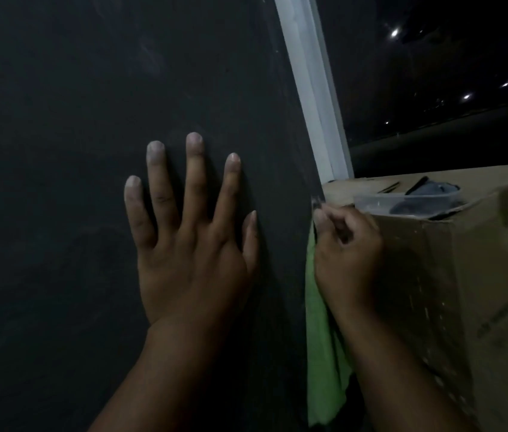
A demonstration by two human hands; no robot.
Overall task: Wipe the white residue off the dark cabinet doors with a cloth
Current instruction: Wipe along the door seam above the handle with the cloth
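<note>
brightness: dim overall, colours muted and grainy.
light sources: small bright points glare in the dark window at upper right.
shadows: soft, faint around the hands on the cabinet door.
focus: soft throughout; cardboard box edge smeared.
distortion: wide-angle bend in the white frame.
</note>
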